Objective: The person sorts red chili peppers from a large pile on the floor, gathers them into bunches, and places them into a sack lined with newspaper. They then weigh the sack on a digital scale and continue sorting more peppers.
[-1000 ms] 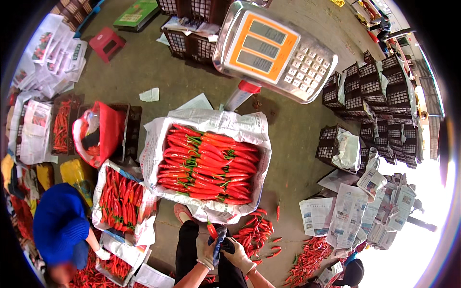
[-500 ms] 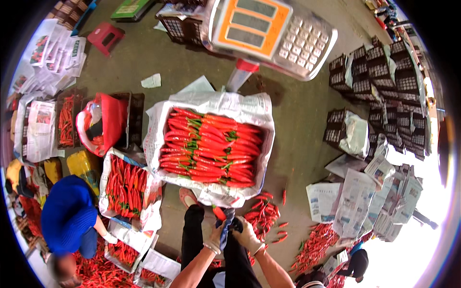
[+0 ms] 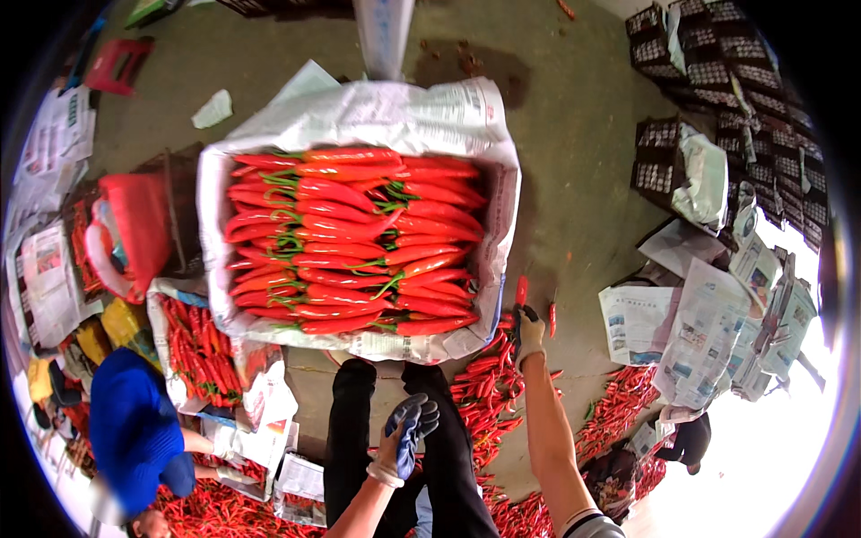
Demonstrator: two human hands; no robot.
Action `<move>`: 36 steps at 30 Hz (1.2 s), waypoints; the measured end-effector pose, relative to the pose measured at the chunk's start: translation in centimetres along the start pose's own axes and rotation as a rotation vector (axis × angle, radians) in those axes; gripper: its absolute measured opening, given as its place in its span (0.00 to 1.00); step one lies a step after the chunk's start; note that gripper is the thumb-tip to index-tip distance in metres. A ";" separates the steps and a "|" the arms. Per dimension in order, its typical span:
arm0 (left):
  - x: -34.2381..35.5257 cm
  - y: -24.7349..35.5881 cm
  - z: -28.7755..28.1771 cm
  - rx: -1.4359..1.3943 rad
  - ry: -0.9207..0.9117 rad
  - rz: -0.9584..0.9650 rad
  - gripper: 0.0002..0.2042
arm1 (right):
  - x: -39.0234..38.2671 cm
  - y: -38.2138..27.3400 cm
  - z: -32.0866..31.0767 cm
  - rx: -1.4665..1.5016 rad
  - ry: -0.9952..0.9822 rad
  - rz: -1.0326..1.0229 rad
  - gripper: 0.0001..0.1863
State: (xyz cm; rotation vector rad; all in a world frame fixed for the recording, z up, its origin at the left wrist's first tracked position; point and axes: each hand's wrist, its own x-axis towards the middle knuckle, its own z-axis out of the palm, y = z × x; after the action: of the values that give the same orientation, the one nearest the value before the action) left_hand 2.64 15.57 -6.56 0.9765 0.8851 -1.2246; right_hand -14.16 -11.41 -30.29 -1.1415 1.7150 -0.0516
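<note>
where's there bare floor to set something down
Widest: the floor between the lined crate and, to its right, the dark crates and newspapers. Smaller: between the stool and the lined crate, around a paper scrap. Crowded: beside the right hand, with loose peppers, and lower left, with a smaller crate and the co-worker in blue.

The right hand [image 3: 530, 337] holds a red chili [image 3: 522, 290].

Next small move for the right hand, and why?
Probably swing the right hand left over the paper-lined box and lay its red pepper along the rows. That pepper appears pinched at the fingertips, outside the box near its lower right corner, while the peppers inside lie side by side in rows.
</note>
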 end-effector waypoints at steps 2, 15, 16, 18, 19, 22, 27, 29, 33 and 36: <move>1.5 -0.8 -0.9 0.049 0.078 -0.080 0.18 | 3.3 1.4 0.6 -0.296 0.010 -0.055 0.14; 3.3 -0.1 -0.2 0.213 0.131 -0.079 0.19 | 4.0 1.1 5.2 -0.157 0.087 -0.151 0.19; 3.0 -0.3 0.2 0.216 0.124 -0.090 0.19 | 2.4 2.0 5.0 0.107 -0.157 -0.030 0.20; 2.4 -0.4 1.1 0.234 0.105 -0.121 0.18 | -0.3 5.4 4.5 0.611 -0.438 0.593 0.25; 2.0 -0.1 1.3 0.252 0.107 -0.086 0.17 | -3.5 1.3 6.6 0.636 -0.491 0.568 0.25; 1.2 1.0 3.7 0.301 0.077 -0.077 0.16 | -7.6 -5.5 8.1 1.053 -0.535 0.516 0.27; 1.6 3.9 7.7 0.529 -0.083 0.049 0.16 | -8.2 -7.5 7.0 1.323 -0.349 0.365 0.19; 2.3 5.2 9.9 0.587 -0.159 0.124 0.16 | -9.0 -7.3 5.5 1.409 -0.227 0.278 0.15; 3.5 7.1 14.8 0.656 -0.267 0.286 0.19 | -10.6 -6.4 0.4 1.501 -0.335 0.167 0.20; 3.9 7.7 17.1 0.573 -0.421 0.342 0.27 | -14.8 -9.8 -3.2 1.460 -0.301 0.175 0.26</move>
State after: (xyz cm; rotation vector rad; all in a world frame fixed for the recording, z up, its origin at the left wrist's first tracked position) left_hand 11.23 -1.25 -3.48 1.1962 0.0196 -1.3387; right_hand -9.84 -7.93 -13.13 0.1023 1.0224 -0.8247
